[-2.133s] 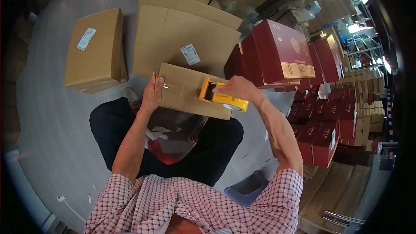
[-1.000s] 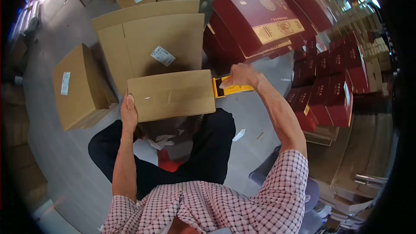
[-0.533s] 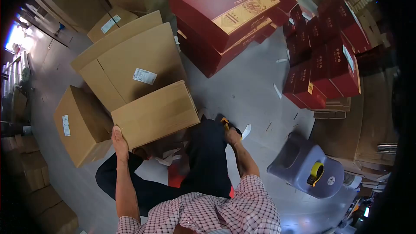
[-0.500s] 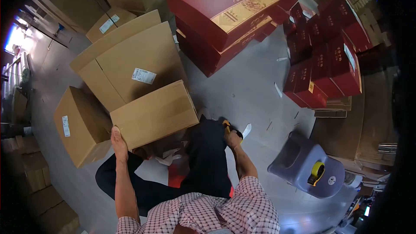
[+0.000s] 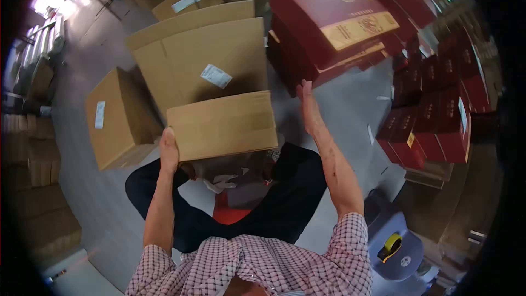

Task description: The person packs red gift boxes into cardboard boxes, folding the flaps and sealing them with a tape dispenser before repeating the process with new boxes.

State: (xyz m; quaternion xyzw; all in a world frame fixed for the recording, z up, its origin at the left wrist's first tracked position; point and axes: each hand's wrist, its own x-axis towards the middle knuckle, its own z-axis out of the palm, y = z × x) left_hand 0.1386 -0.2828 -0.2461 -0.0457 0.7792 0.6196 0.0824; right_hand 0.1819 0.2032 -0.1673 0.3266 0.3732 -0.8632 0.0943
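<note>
A brown cardboard box [image 5: 222,126] is above my lap, between my knees. My left hand [image 5: 169,148] grips its left end, thumb on the near face. My right hand [image 5: 308,107] is raised to the right of the box, apart from it, with nothing in it and the fingers stretched out. Its fingertips appear near a stack of red gift boxes [image 5: 329,16]; whether they touch cannot be told. Behind the held box stands a larger open carton [image 5: 213,49] with a white label. Another labelled carton [image 5: 118,123] stands to the left.
More red boxes [image 5: 433,104] are stacked at the right. A blue-grey stool [image 5: 405,249] at the lower right holds a yellow tape roll [image 5: 392,243]. Paper scraps [image 5: 219,182] lie between my legs. Cardboard is piled along the left edge [image 5: 35,197].
My right hand has let go of the yellow-and-black tool by my knee and moved up toward the red boxes. The view has shifted, and my right knee has swung outward.
</note>
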